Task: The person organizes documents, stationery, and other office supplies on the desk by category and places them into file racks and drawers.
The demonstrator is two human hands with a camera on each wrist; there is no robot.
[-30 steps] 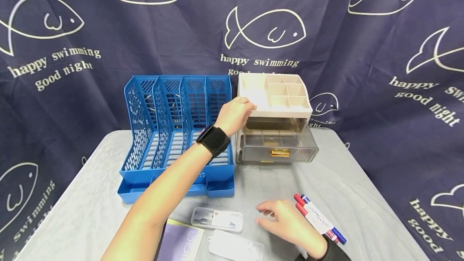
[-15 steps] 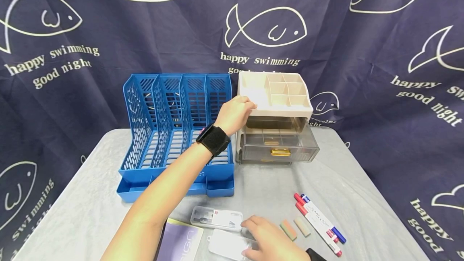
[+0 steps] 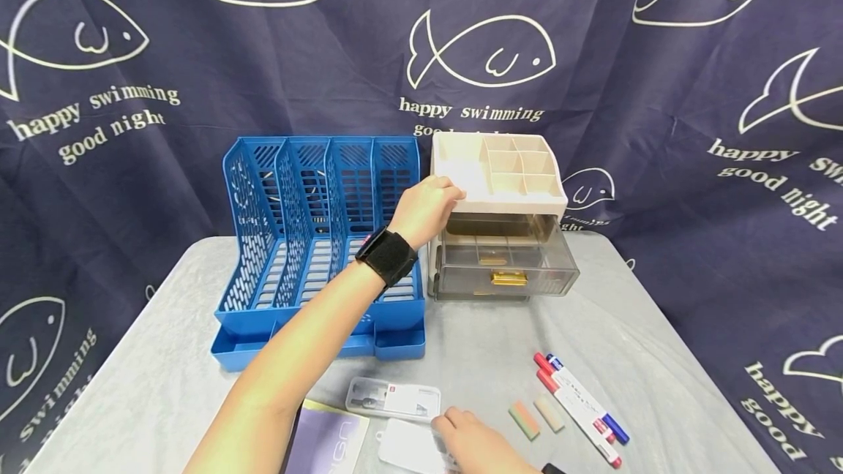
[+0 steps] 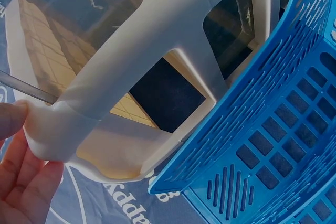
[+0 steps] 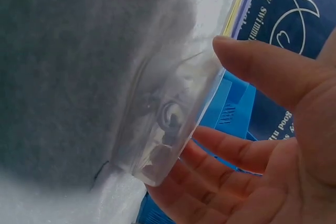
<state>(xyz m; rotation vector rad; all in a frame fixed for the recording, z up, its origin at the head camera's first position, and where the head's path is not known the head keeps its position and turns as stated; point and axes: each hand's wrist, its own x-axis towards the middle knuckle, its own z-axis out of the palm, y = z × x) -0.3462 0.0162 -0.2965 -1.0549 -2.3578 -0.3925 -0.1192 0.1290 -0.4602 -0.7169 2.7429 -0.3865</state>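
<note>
My left hand (image 3: pixel 428 207) grips the upper front left corner of a white desktop drawer organizer (image 3: pixel 510 205). Its thumb and fingers (image 4: pixel 39 179) pinch that corner in the left wrist view. One smoky see-through drawer (image 3: pixel 507 282) with a gold handle is pulled out, and its compartments show through. Down at the near edge, my right hand (image 3: pixel 484 443) holds the end of a clear, flat plastic case (image 3: pixel 411 445). In the right wrist view, thumb and fingers lie on either side of this case (image 5: pixel 165 121). Another clear case (image 3: pixel 394 397), with a compass inside, lies just beyond it.
A blue file rack (image 3: pixel 323 320) stands left of the organizer, under my left forearm. Two small erasers (image 3: pixel 524 419) and several red and blue markers (image 3: pixel 579 415) lie at right. A purple booklet (image 3: pixel 326 437) lies at front left.
My right hand has moved left and toward me from beside the markers, uncovering the erasers, and has taken hold of the near clear case. My left hand stays on the organizer's corner.
</note>
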